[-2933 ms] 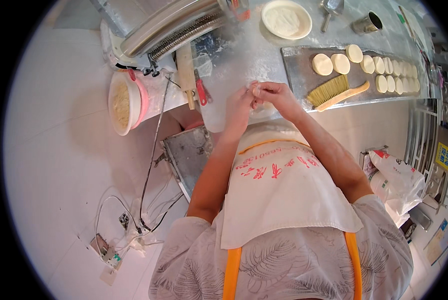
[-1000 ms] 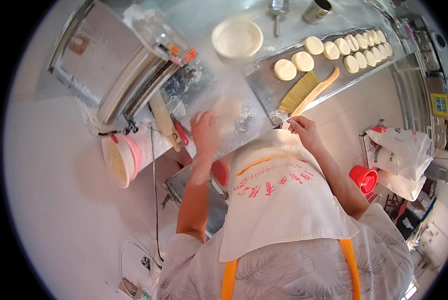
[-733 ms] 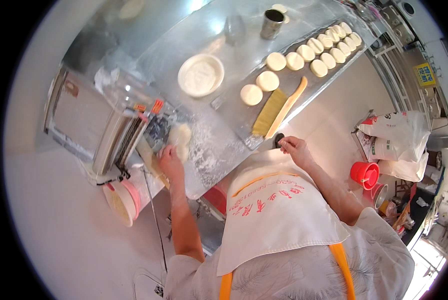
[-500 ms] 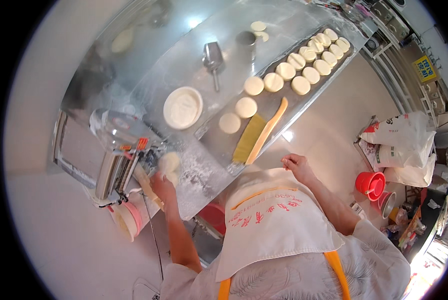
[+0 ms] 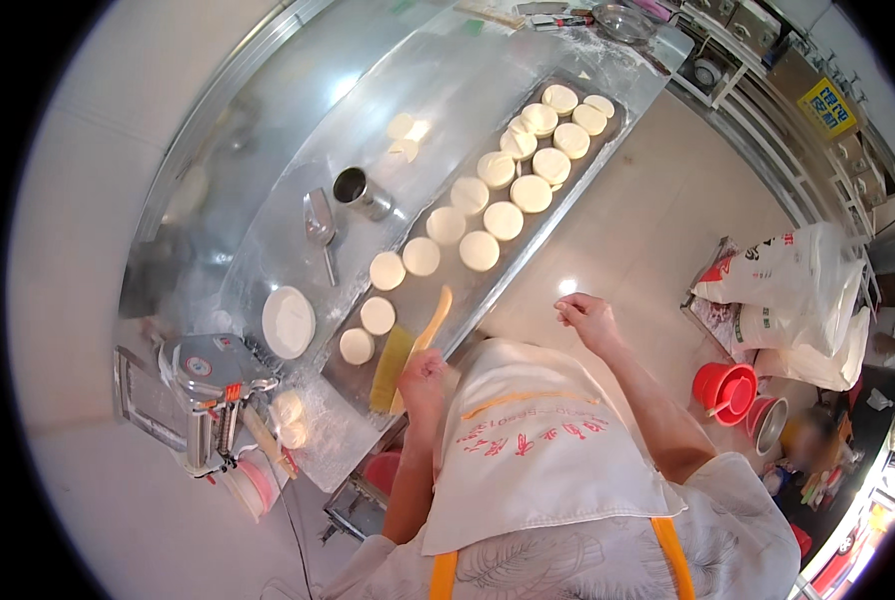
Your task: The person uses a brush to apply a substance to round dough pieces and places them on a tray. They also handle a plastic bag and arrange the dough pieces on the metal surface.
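Note:
My left hand (image 5: 425,380) is over the front end of a tray (image 5: 478,290), against the wooden handle of a brush (image 5: 432,325) with yellowish bristles. Its fingers are blurred, so whether they grip the handle is unclear. My right hand (image 5: 590,320) hangs in front of my apron, off the table, fingers curled together with nothing visible in them. Round, pale dough pieces (image 5: 480,251) lie along the tray in uneven rows, some overlapping at the far end. Two dough rounds (image 5: 357,346) lie just left of the brush.
Left of the tray are a bowl of white flour (image 5: 289,322), a metal scoop (image 5: 320,230) and a metal cup (image 5: 364,193). A dough-rolling machine (image 5: 208,400) stands at the table's left end, beside a wooden rolling pin (image 5: 268,440). Red buckets (image 5: 725,392) and white sacks (image 5: 788,300) are at right.
My left hand has left the rolling pin and dough by the machine and come right to the brush. My view has shifted. The right hand stays curled in front of me.

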`<state>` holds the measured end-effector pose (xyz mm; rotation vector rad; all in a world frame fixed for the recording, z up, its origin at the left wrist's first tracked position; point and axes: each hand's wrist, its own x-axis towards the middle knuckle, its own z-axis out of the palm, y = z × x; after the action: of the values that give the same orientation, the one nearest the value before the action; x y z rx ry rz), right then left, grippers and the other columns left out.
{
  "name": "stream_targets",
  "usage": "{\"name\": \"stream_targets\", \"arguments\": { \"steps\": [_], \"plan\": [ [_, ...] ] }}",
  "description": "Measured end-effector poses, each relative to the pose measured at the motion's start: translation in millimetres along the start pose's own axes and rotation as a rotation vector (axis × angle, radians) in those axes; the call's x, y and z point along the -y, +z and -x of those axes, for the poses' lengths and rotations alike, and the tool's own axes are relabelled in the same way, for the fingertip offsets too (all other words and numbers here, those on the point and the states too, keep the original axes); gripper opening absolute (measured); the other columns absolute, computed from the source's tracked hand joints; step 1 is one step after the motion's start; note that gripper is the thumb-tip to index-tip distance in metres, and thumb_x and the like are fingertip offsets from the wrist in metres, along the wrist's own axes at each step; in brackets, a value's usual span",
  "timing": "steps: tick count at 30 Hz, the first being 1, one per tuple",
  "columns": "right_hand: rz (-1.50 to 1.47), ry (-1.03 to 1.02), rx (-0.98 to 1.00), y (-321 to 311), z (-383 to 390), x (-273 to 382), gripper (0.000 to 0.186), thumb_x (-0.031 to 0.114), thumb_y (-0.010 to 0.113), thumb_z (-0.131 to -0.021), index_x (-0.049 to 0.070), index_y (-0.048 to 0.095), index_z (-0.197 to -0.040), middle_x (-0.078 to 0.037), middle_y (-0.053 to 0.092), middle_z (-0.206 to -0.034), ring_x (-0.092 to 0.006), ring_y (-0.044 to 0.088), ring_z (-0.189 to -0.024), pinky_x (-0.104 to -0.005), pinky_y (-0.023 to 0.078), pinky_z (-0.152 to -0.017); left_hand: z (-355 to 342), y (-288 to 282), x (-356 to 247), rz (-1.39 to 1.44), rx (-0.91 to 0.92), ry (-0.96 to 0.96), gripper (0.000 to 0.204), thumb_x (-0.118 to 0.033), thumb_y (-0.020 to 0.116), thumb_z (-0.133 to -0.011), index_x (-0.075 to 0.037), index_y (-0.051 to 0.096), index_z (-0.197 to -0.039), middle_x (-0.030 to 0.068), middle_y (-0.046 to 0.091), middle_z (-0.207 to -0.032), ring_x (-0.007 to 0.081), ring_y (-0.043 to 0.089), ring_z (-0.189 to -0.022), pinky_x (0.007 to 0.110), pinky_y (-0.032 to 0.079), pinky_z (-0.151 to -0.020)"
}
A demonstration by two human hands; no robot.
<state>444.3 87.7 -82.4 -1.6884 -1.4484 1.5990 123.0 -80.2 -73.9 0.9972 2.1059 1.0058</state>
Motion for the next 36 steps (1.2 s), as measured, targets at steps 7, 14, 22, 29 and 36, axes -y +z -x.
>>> {"name": "stream_targets", "arguments": {
  "steps": [7,14,22,29,36],
  "plan": [
    [0.144,-0.105,0.145,-26,-105,56,0.022,0.026,0.070,-0.101,0.006,0.079,-0.105,-0.005,0.077,-0.084,-0.0147,0.071,-0.078,-0.0342,0.058,-0.075,-54,86,-50,0.106,0.101,-0.016,0.014,-0.007,0.073,-0.098,0.000,0.077,-0.109,0.0046,0.075,-0.089,0.0098,0.067,-0.082,0.028,0.055,-0.078],
    [0.259,-0.070,0.075,-123,-208,121,0.020,0.024,0.075,-0.097,0.008,0.082,-0.107,-0.006,0.079,-0.087,-0.0124,0.074,-0.078,-0.0314,0.059,-0.074,-183,197,-141,0.440,0.181,-0.080,0.016,-0.007,0.070,-0.101,0.001,0.074,-0.114,0.0081,0.078,-0.095,0.0136,0.072,-0.086,0.029,0.058,-0.080],
    [0.401,-0.338,-0.110,-197,-389,198,0.021,0.026,0.078,-0.093,0.005,0.081,-0.098,-0.013,0.076,-0.080,-0.0183,0.069,-0.066,-0.0362,0.054,-0.064,-246,244,-206,0.493,0.081,-0.064,0.016,-0.007,0.067,-0.103,0.002,0.073,-0.115,0.0088,0.076,-0.096,0.0117,0.072,-0.086,0.027,0.058,-0.081],
    [0.442,-0.807,-0.299,-184,-679,353,0.021,0.022,0.074,-0.093,0.001,0.073,-0.088,-0.018,0.072,-0.083,-0.0377,0.070,-0.077,-0.0488,0.055,-0.073,-186,299,-262,0.511,-0.325,-0.705,0.014,-0.008,0.067,-0.103,0.005,0.071,-0.107,0.0088,0.074,-0.088,0.0135,0.070,-0.081,0.027,0.058,-0.079],
    [0.536,-1.318,-0.430,-144,-917,479,0.020,0.014,0.075,-0.088,0.007,0.072,-0.106,-0.015,0.068,-0.109,-0.0372,0.064,-0.109,-0.0492,0.053,-0.094,-182,390,-363,0.520,-0.552,-0.991,0.026,-0.015,0.066,-0.100,0.005,0.073,-0.114,0.0135,0.074,-0.097,0.0209,0.070,-0.085,0.035,0.058,-0.080]
  ]
}}
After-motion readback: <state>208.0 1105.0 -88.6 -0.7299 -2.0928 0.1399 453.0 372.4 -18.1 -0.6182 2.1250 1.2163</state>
